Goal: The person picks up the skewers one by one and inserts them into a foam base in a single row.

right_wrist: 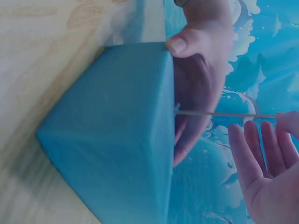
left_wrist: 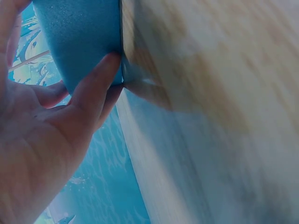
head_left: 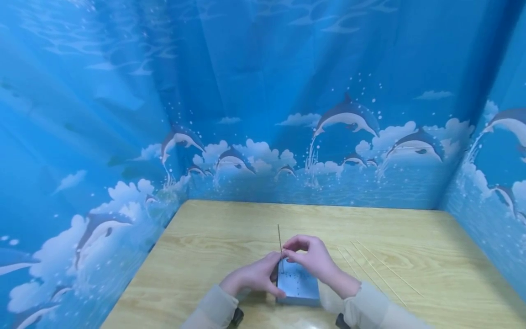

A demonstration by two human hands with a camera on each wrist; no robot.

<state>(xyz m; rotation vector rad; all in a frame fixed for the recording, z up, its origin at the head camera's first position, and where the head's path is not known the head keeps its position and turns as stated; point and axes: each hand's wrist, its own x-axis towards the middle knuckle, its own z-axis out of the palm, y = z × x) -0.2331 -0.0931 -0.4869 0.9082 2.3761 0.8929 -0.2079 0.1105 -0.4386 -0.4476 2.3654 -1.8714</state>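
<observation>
A blue foam block [head_left: 298,287] sits on the wooden table [head_left: 213,242] near its front edge, its top dotted with small holes. My left hand [head_left: 252,275] grips the block's left side, thumb and fingers pressed on it; the left wrist view shows those fingers on the foam block [left_wrist: 84,37]. A thin wooden stick [head_left: 280,240] stands upright in the block's far left corner. My right hand [head_left: 309,257] pinches this stick just above the foam. In the right wrist view the stick [right_wrist: 219,113] enters the block [right_wrist: 117,130] beside the left hand [right_wrist: 201,70].
Several more thin sticks [head_left: 371,270] lie loose on the table to the right of the block. Blue curtain walls with dolphins [head_left: 345,116] close in the table at the back and on both sides.
</observation>
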